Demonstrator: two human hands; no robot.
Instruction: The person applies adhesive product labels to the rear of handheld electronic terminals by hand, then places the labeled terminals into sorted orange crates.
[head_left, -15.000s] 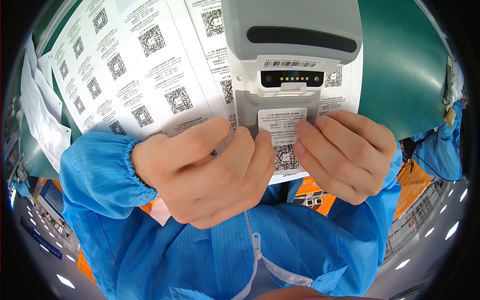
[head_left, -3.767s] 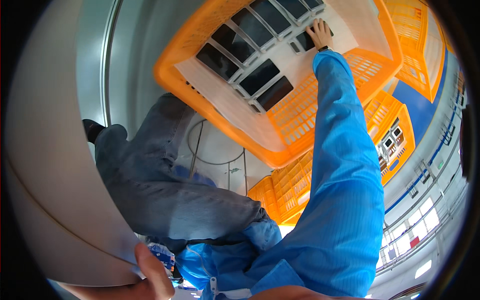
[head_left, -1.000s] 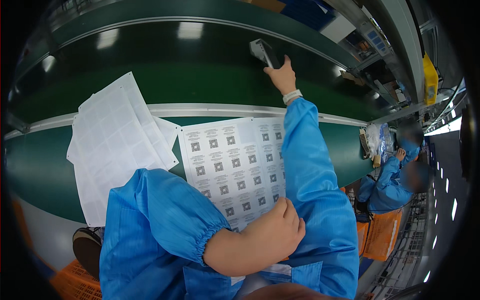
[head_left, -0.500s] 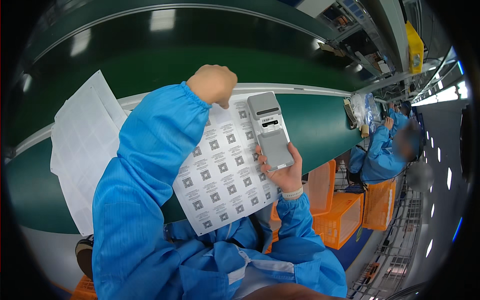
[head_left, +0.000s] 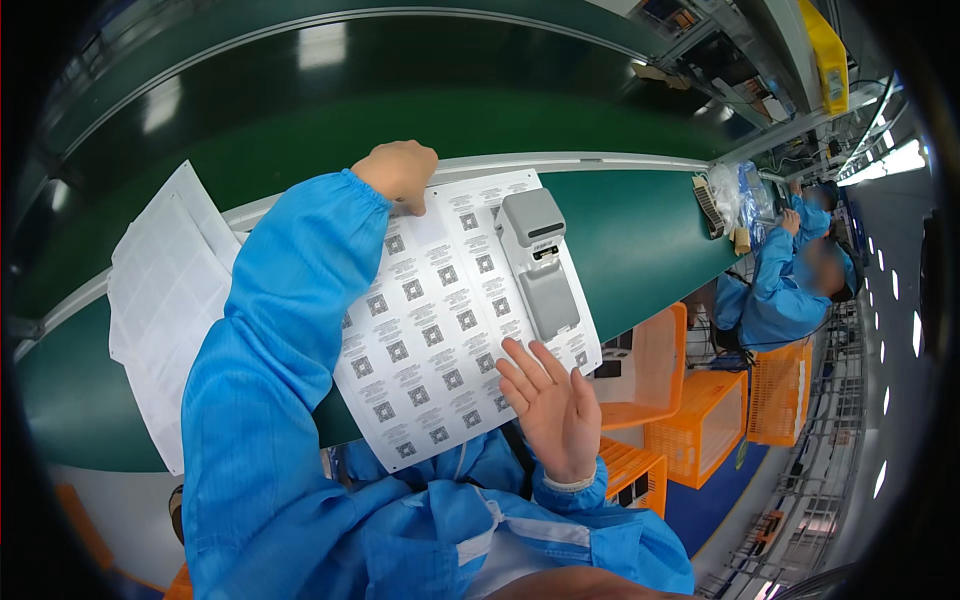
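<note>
Handheld terminal (head_left: 550, 295), one, grey, wedge-headed: lies back upward on the right part of the label sheets, long axis running far to near; dark strip and connector recess at the far end, smooth cover at the near end.

Label sheets (head_left: 415, 365), white, overlapping, printed with square codes: on the green worktable (head_left: 640, 250), the near edge reaching the person's smock; a blank patch at the far left.

Left hand (head_left: 398, 172): reaches across to the sheets' far-left edge, fingers curled narrow, pointing down; whether they pinch a label cannot be told.

Right hand (head_left: 556, 415): palm up, bare, fingers loosely spread, just beside the terminal's near end.

Loose white sheets (head_left: 170, 290): overlapping pile, left.

Orange crates (head_left: 700, 415): near right, below the worktable.

Step in hand, as judged: label handling at the far edge, terminal laid ready. Next move calls for: a fine fingertip pinch on one label's edge, sheets kept flat.
</note>
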